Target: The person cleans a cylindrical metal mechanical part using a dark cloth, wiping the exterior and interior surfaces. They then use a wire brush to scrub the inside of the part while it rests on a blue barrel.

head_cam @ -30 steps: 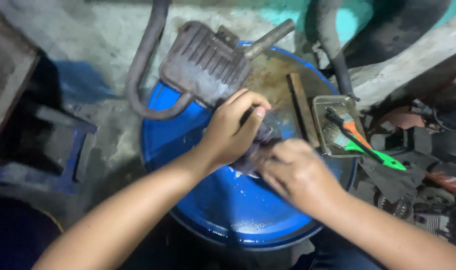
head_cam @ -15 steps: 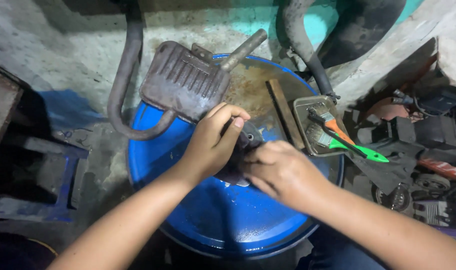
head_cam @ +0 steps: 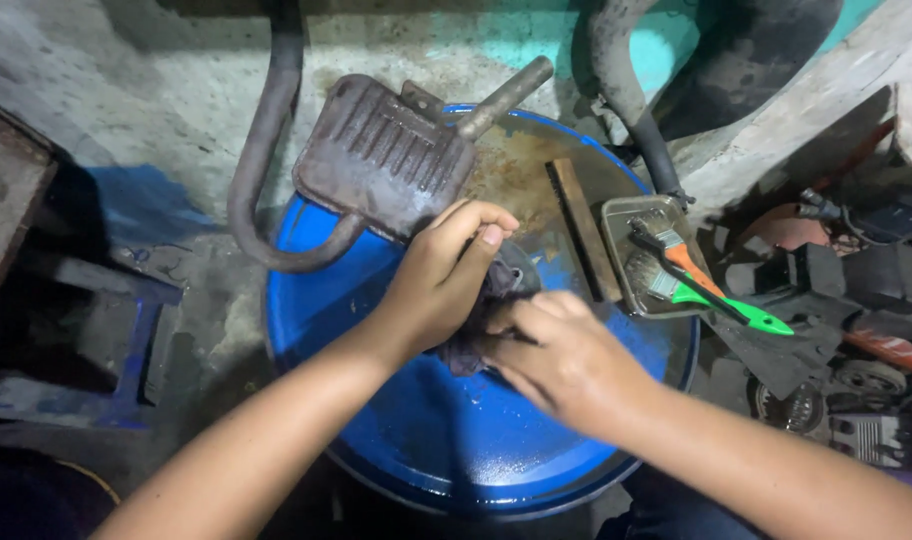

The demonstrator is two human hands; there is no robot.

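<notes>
My left hand (head_cam: 439, 280) grips a small dark round metal part (head_cam: 514, 272) on top of a blue drum lid (head_cam: 446, 420). My right hand (head_cam: 561, 355) presses a dark rag (head_cam: 466, 350) against that part from the near side. Most of the part is hidden under both hands. A rusty muffler with a bent pipe (head_cam: 381, 160) lies on the drum's far edge, just beyond my left hand.
A flat wooden-backed brush (head_cam: 579, 228) lies on the drum. Right of it a small metal tray (head_cam: 646, 215) holds two paintbrushes, one with an orange handle (head_cam: 691, 265) and one with a green handle (head_cam: 746, 315). Engine parts clutter the floor at right. A blue stand (head_cam: 126, 340) is at left.
Both hands have stayed on the part while the rag shifted under my right hand. The view has wobbled slightly; the drum and muffler sit a little differently in frame.
</notes>
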